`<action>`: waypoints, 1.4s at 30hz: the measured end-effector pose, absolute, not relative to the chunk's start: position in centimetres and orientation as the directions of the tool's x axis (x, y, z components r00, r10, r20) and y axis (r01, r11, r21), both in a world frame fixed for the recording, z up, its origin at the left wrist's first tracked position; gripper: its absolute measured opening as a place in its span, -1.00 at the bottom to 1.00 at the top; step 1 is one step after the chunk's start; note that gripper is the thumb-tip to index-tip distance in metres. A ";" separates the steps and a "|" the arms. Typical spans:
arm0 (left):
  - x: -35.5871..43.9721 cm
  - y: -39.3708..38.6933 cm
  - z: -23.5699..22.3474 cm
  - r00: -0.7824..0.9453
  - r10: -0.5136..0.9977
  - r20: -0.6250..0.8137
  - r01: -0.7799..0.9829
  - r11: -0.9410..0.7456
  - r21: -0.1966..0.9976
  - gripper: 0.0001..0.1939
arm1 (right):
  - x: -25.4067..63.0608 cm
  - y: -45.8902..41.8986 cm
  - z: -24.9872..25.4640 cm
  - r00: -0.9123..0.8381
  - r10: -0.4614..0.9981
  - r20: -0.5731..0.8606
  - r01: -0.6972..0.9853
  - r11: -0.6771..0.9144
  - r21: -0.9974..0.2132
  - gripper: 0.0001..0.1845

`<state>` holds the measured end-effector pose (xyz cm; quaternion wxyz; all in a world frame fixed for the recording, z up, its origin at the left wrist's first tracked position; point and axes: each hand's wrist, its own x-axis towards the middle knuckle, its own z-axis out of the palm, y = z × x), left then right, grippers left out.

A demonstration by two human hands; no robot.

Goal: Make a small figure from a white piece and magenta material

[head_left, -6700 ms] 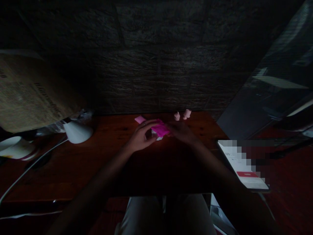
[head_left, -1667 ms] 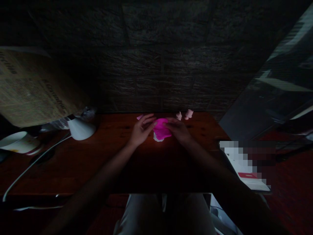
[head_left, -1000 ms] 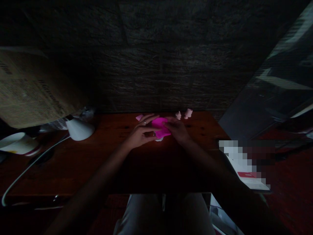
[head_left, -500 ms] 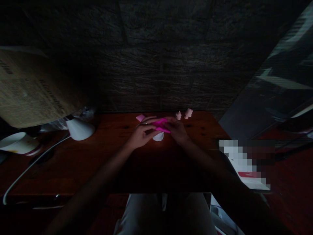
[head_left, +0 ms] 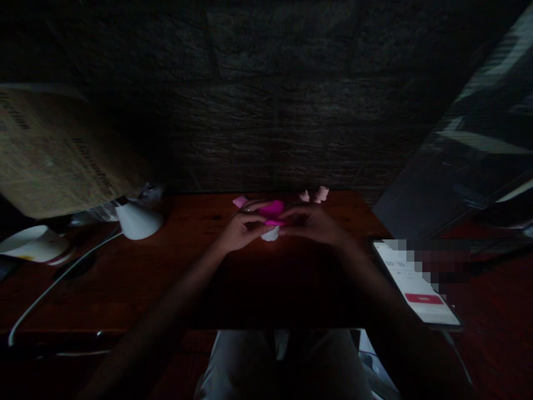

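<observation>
A bright pink piece (head_left: 271, 210), soft-looking and of a kind I cannot make out, sits between my hands above the table. My left hand (head_left: 241, 226), with a ring on one finger, grips its left side between thumb and fingers. On the other side, my right hand (head_left: 318, 223) has thumb and fingers bent around the near right edge of the piece. Just under it is a small white lump (head_left: 270, 234), partly covered by the left thumb and the pink piece. Dim light blurs the fingertips.
Small pale pink pieces (head_left: 321, 194) stand near the wall, and a pink block (head_left: 240, 201) lies behind my left hand. A white cone-shaped object (head_left: 139, 220) with a cable, a paper cup (head_left: 33, 244) and a brown paper bag (head_left: 54, 155) are left. A phone (head_left: 420, 289) lies right.
My right hand has shifted slightly right and its fingers have spread wider around the pink piece, which now looks rounder on top. My left hand stays nearly in place.
</observation>
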<state>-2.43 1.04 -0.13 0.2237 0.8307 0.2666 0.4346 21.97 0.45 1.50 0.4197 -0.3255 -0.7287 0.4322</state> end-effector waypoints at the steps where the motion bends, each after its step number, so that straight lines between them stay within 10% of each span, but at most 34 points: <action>1: -2.5 1.1 -0.2 0.482 0.638 0.601 0.249 -0.757 0.604 -0.95 | 22.0 0.6 1.3 -0.481 0.807 0.342 0.151 0.461 -0.875 -0.64; 12: -2.6 1.1 -0.2 0.514 0.641 0.570 0.273 -0.752 0.600 -0.92 | 22.0 1.0 0.6 -0.527 0.757 0.386 0.180 0.543 -0.820 -0.76; 22: -1.7 2.4 -4.0 0.337 0.765 0.550 0.175 -0.624 0.762 0.27 | 21.6 1.0 0.5 -0.482 0.778 0.402 0.135 0.519 -0.844 -0.77; 29: -0.6 2.5 -4.5 0.439 0.804 0.401 -0.035 -0.431 0.902 -0.21 | 21.7 1.2 0.3 -0.495 0.767 0.408 0.094 0.514 -0.852 -0.76; 42: -0.5 2.1 -3.6 0.408 0.886 0.222 -0.051 -0.220 0.974 -0.38 | 21.0 1.1 1.0 -0.260 0.947 0.190 -0.085 0.173 -0.981 -0.61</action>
